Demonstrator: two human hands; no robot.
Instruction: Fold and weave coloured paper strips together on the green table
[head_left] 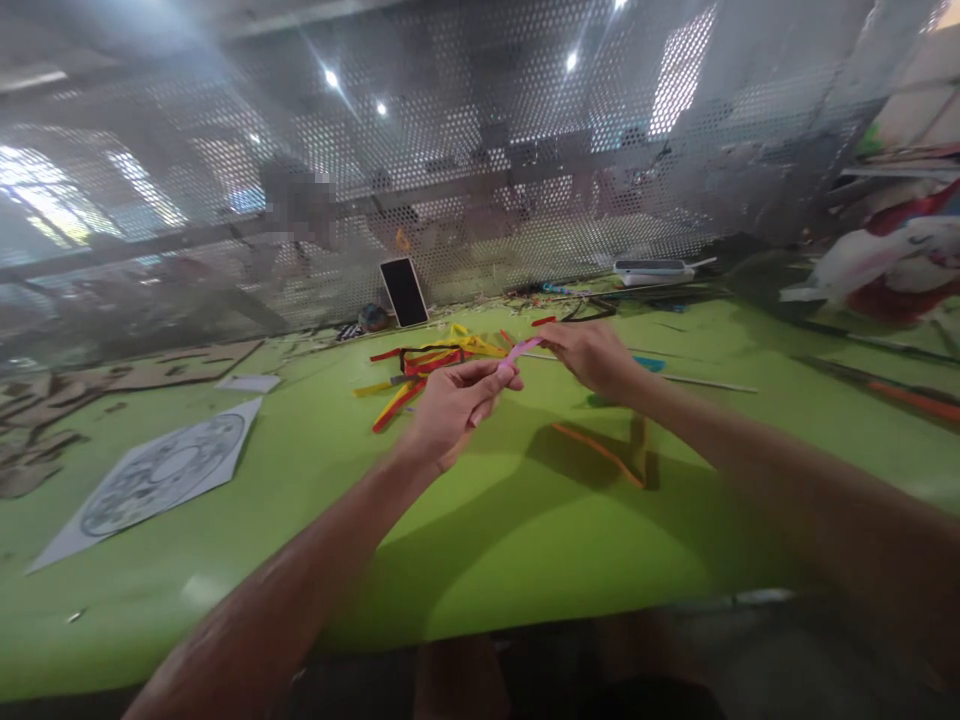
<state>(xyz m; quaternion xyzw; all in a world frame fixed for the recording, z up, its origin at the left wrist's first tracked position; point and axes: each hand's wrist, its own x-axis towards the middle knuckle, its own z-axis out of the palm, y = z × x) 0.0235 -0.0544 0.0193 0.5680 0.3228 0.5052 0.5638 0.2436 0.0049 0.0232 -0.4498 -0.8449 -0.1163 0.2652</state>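
Between my two hands a thin pink strip (523, 350) is stretched above the green table. My left hand (459, 405) pinches its near end between thumb and fingers. At the strip's far end my right hand (589, 352) is closed on it, with the fingertips partly covered. Behind my left hand lies a loose pile of yellow, red and black strips (435, 360). An orange bent strip (600, 447) rests on the table below my right hand. Just past my right wrist shows a small blue piece (648, 364).
A printed sheet with a round pattern (169, 470) and cut cardboard pieces (172, 367) lie to the left. A dark-screened device (404, 292) leans near the perforated metal screen (480, 150). A thin stick (712, 384) lies right; a red and white figure (892, 255) stands far right.
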